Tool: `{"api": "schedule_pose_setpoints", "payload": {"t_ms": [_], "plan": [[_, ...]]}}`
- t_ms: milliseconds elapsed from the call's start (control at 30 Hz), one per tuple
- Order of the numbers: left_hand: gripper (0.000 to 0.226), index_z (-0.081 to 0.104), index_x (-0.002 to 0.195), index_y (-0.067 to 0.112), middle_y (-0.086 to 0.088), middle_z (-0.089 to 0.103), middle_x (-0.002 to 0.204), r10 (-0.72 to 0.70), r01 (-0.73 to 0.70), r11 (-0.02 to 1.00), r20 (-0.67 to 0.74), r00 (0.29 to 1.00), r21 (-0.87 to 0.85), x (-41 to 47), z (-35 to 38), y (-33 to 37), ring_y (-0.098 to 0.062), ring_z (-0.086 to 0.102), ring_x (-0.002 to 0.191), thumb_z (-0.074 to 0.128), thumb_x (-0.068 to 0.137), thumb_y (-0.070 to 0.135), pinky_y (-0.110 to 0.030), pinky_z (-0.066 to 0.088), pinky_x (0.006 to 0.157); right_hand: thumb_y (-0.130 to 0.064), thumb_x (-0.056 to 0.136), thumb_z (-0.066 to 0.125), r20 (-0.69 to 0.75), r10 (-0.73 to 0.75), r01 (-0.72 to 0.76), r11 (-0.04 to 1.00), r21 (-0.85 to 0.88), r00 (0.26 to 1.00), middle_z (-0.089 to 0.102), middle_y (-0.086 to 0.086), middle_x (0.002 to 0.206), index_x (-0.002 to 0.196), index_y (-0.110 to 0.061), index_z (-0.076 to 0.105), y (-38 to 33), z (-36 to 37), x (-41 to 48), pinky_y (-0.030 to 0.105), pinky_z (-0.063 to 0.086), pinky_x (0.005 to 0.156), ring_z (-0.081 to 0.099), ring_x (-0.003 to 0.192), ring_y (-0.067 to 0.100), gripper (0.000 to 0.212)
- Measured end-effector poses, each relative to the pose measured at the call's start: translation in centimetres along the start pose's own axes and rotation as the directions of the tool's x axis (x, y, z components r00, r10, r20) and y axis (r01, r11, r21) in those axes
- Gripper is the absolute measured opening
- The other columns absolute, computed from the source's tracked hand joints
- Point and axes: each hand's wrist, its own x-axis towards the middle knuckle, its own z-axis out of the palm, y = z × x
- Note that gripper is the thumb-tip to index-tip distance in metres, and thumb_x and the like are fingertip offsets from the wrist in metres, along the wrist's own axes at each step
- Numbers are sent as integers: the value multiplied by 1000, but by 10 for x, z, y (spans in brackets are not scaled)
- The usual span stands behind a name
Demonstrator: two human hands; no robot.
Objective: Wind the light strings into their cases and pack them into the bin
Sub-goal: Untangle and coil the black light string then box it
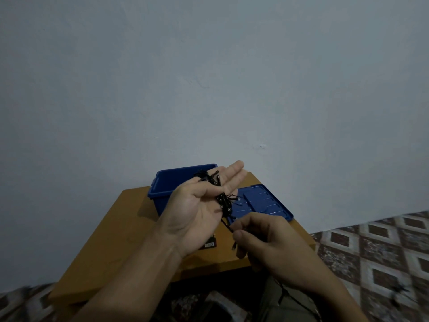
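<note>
Loosely, our right hand point(267, 242) pinches a strand of the black light string point(223, 199) between thumb and forefinger, the other fingers curled in below. From that pinch the strand rises to our left hand point(197, 205), which lies palm up with its fingers straight and spread towards the wall; the rest of the string sits bunched in loops across that palm and the base of the fingers, and we cannot tell whether the thumb presses on it. Both hands hover above the tabletop point(111, 228), over its right half. Behind the left hand the blue bin point(162, 182) stands open at the far edge, and its blue lid point(267, 201) lies flat just beside it, at the far right corner. Under our left wrist a small dark item point(210, 244) rests on the tabletop, mostly hidden.
</note>
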Motion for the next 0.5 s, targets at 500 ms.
{"api": "schedule_pose_setpoints", "payload": {"t_ms": [500], "plan": [[96,6,159,21,-3,33,160,46,-42,999,-158,986,31,-3,10,11,-20,30,148,50,78,45,-42,14,119,-26,94,67,-72,-82,74,992,-107,994,58,-8,61,73,-23,64,5,-5,0,18,42,55,48,53,2,21]]}}
